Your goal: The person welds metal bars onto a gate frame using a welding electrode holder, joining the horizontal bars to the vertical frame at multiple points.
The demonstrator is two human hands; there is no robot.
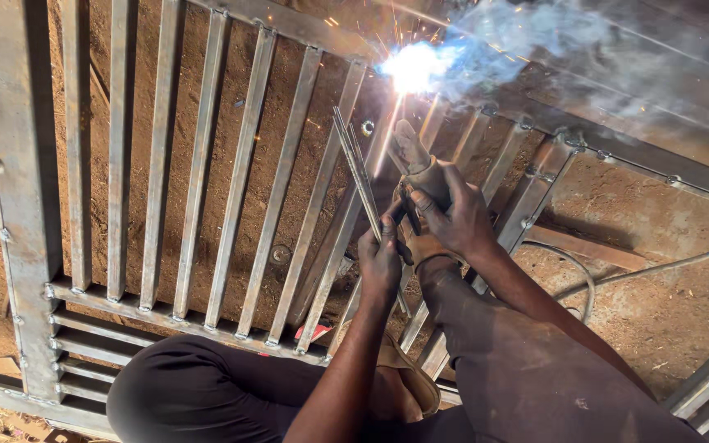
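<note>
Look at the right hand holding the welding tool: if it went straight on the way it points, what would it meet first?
The right hand points up along the electrode holder toward the bright arc. It would probably meet the gate's top rail at that spot first, though glare hides the exact depth.

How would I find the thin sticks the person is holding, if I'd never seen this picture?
Start at the big metal gate lying flat on the dirt, then find the bright sparks near its top bar. Below them are two hands; the left hand grips a bundle of welding rods. They are far thinner than the gate's bars and fan out loose, joined to nothing.
</note>
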